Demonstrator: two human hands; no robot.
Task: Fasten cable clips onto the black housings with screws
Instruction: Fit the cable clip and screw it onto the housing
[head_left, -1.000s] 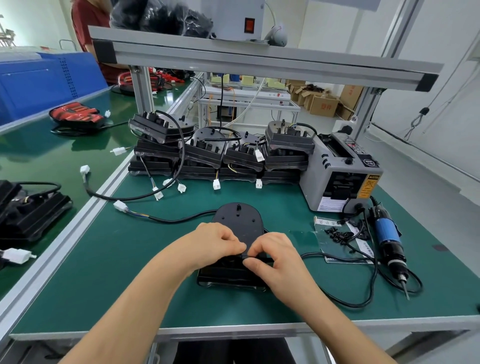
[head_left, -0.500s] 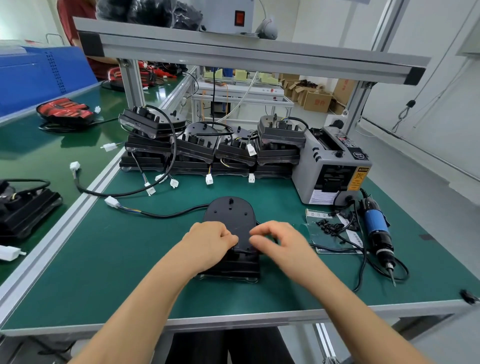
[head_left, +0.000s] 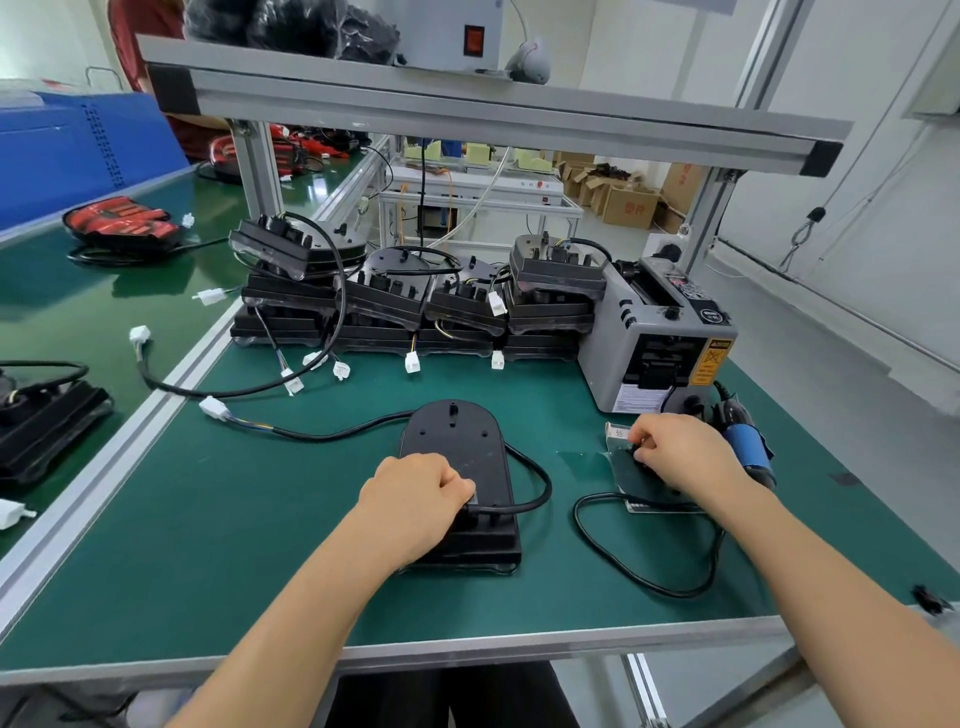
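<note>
Black housing (head_left: 457, 452) lies centre-mat, long axis near-far; cable (head_left: 546, 486) is gripped at its near end by the curled left hand (head_left: 415, 499). Right hand (head_left: 680, 452) is curled over the screw card (head_left: 631, 480), right of housing; contents can't be told.

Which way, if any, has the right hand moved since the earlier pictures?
Yes. The right hand left the black housing and went to the right. It is now at the parts sheet in front of the grey tape dispenser.
</note>
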